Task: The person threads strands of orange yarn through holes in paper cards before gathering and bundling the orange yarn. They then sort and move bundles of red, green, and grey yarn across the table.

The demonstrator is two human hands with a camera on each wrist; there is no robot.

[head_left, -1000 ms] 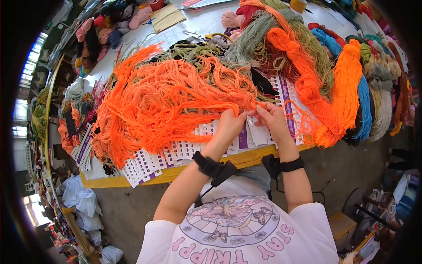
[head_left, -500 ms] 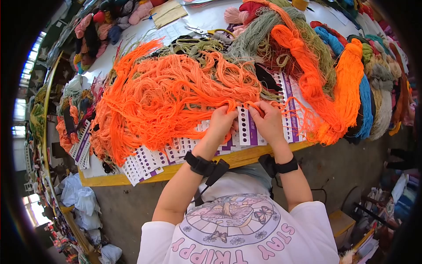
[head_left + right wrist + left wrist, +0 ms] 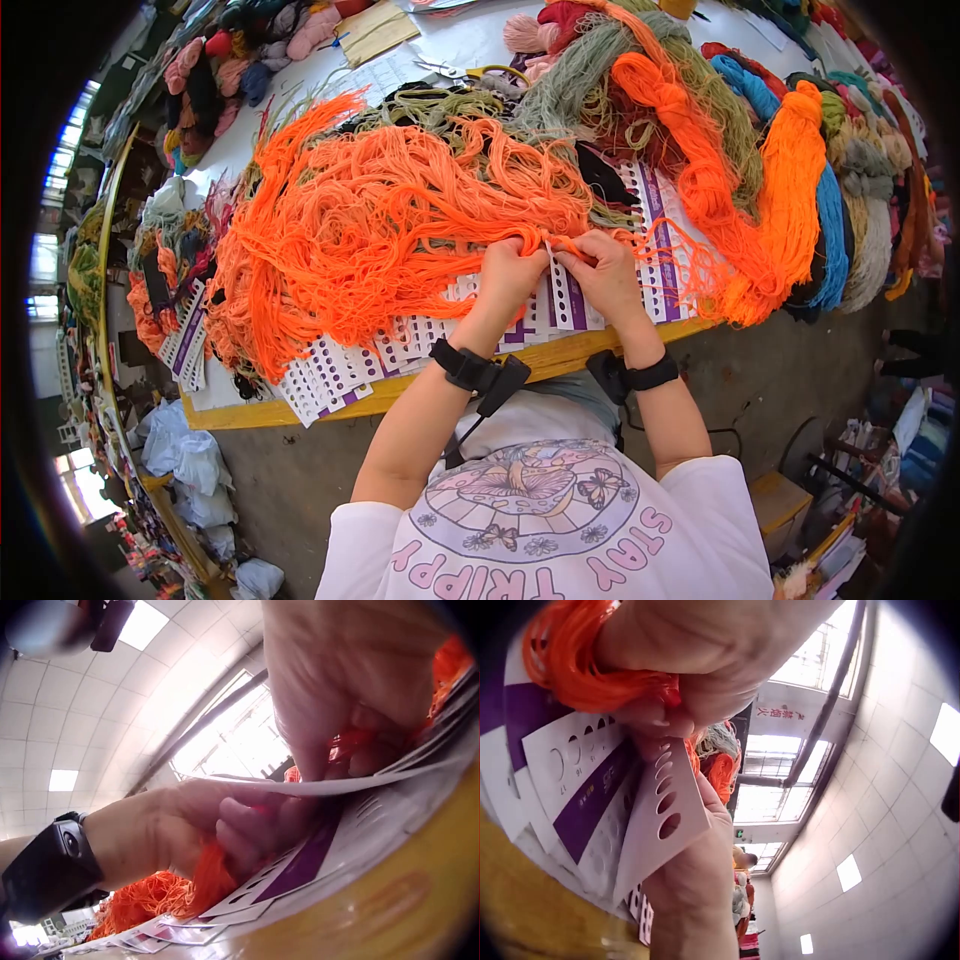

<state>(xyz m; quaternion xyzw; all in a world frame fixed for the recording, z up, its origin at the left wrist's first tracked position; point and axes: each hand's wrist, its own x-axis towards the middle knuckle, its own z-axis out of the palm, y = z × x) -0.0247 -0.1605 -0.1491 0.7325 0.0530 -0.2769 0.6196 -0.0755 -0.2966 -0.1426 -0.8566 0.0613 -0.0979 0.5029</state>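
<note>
The left hand (image 3: 512, 275) pinches a bundle of orange thread (image 3: 574, 656) together with the edge of a white card with a row of holes (image 3: 656, 817). Close beside it, the right hand (image 3: 606, 275) has its fingers curled on orange thread at the same card's edge. In the left wrist view the card stands tilted between both hands. Orange strands run left from the hands into a large loose heap (image 3: 370, 220). Purple-and-white punched cards (image 3: 570, 300) lie beneath the hands. The fingertips partly hide where thread and card meet.
Orange hanks (image 3: 790, 190) lie at the right, with blue, grey and green yarn around them. Scissors with yellow handles (image 3: 495, 72) lie behind the heap. The table's yellow edge (image 3: 400, 394) runs nearest the body. More yarn lies at the far left.
Over the last second the hands have shifted slightly left and drawn closer together again after parting. The punched card between them, facing up half a second ago, is now tilted and narrower in view.
</note>
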